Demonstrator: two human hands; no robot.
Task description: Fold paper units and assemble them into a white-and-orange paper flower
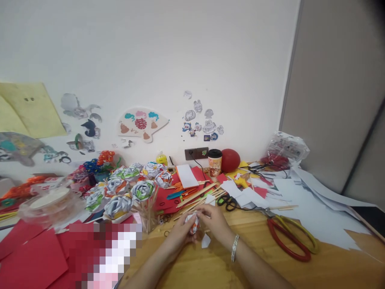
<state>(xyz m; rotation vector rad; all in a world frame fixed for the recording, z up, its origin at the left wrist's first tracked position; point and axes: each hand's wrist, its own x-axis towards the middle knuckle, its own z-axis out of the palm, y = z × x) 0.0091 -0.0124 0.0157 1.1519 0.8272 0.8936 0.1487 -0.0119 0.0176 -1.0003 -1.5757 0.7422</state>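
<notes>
The left hand (180,233) is curled around a paper flower (193,225), holding it from its left side and from below. The right hand (212,218) is narrowed, with fingertips at the flower's upper right rim; whether they pinch a petal cannot be told. The flower is raised above the middle of the table (240,269), toward the viewer from the far edge.

Handling: the flower is judged light, with thin folds that crease and crush easily; grip should be dry rather than slippery. Support it at the base and touch the petals only at their rims, with light pressure.

A white paper scrap (206,241) lies just beside the hands, below the right wrist. Beyond the hands, toward the far edge, lie wooden sticks (197,194) and, to their right, black-handled scissors (227,202). To the left, a clear cup (147,218) stands below similar paper flowers (143,190).

Toward the right side lie large scissors (288,245) with red and yellow handles, near white sheets (315,208). Red paper (36,257) covers the near left corner. At the far edge, a drink cup (215,164) stands beside a red balloon (231,160).
</notes>
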